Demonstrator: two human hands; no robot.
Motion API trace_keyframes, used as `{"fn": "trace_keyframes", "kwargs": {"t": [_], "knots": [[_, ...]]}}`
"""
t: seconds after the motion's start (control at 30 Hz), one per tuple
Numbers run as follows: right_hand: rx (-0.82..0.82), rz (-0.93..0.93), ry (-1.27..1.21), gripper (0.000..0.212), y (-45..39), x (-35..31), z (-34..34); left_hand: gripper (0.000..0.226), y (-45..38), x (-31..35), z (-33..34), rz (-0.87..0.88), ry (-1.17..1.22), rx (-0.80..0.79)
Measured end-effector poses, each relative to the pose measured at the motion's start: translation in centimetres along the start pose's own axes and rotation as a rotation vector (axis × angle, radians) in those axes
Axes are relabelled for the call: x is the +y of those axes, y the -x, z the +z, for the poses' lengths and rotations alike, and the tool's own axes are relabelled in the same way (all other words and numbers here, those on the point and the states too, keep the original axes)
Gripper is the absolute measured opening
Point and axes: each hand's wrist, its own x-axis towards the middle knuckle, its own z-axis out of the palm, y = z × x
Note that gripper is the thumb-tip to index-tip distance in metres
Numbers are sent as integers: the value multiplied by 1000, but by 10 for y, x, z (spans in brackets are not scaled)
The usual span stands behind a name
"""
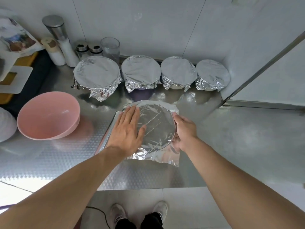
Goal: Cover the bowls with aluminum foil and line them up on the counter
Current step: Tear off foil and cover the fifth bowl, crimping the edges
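Note:
A sheet of aluminum foil (156,124) lies over a round bowl in the middle of the steel counter (239,146). My left hand (127,129) lies flat on the foil's left half, fingers straight. My right hand (183,131) curls around the bowl's right rim and presses the foil down its side. Loose foil (166,158) sticks out at the near edge. Several foil-covered bowls (97,75) (141,71) (179,71) (212,74) stand in a row along the back wall. An uncovered pink bowl (47,116) sits to the left.
Salt shakers (66,47), small jars (81,49) and a clear glass (110,47) stand at the back left. A white cutting board (14,80) and bags lie at the far left. A wall corner with a metal frame (264,66) bounds the right.

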Motion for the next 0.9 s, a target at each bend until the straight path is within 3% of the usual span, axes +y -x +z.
{"fn": "trace_keyframes", "kwargs": {"t": [0.13,0.23,0.4,0.5,0.53,0.6,0.63,0.67,0.7,0.77,0.9], "knots": [[58,-122,153,26,-5,-1,-1,72,1,4,-5,-5,32,2],[67,-113,198,29,-9,0,0,70,1,6,-8,-18,40,-13],[64,-107,174,26,-13,6,3,72,1,7,-6,-27,1,-20],[142,-180,199,18,-19,12,3,76,1,6,-2,-22,-29,-22],[214,-294,279,19,-20,13,2,77,0,6,-1,-22,-31,-14],[303,-743,642,28,-14,9,0,77,-1,5,1,-24,-31,-2],[245,-1012,807,31,-8,6,3,76,-1,5,2,-24,-32,3],[83,-1203,948,36,0,4,12,76,-2,4,3,-18,-33,13],[-107,-1278,1091,42,9,1,23,74,-2,5,5,-12,-31,25],[-350,-1194,1324,47,19,4,48,72,-4,2,10,12,-39,49],[-381,-1108,1461,50,7,13,64,72,-9,-4,20,22,-87,55]]}}
